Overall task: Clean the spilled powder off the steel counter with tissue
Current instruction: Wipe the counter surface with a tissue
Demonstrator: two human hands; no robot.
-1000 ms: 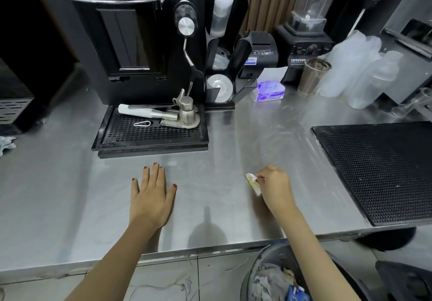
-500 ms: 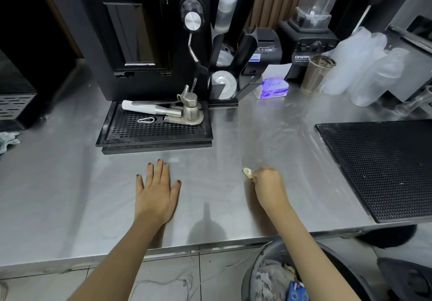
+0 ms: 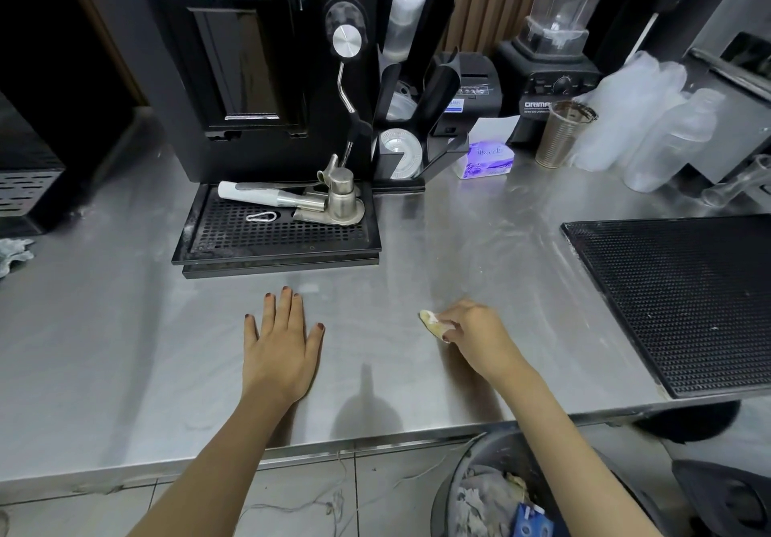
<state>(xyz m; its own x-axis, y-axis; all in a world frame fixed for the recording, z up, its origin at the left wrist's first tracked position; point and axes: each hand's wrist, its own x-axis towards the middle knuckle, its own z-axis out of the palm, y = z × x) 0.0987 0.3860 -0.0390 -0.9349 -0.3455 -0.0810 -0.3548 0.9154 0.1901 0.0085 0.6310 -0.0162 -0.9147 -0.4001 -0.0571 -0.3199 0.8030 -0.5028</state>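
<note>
Steel counter [image 3: 125,348] of a drinks bar, viewed from above; a coffee machine [image 3: 233,56], a blender [image 3: 550,56] and a tissue pack [image 3: 486,159] stand along the back. The left hand [image 3: 281,348] lies flat on the steel, fingers straight and close together, holding nothing. The right hand [image 3: 475,336], well apart from it, has its fingers curled round a crumpled, yellowish tissue [image 3: 432,321], whose free end pokes out past the knuckles and meets the counter. Faint pale streaks of powder [image 3: 500,252] lie beyond that hand, toward the black mat [image 3: 684,298]; glare hides their full extent.

Handling, as judged: the tissue is light, soft and limp, likely to tear if dragged hard, and should slide easily on smooth steel. It is best held bunched, fingertips pressing from above. The powder is loose and may smear or scatter rather than lift.

Count: two hands, one tissue in use, one tissue pack, one drip tray [image 3: 283,240], one mat, one bin [image 3: 492,490] below the counter edge.
</note>
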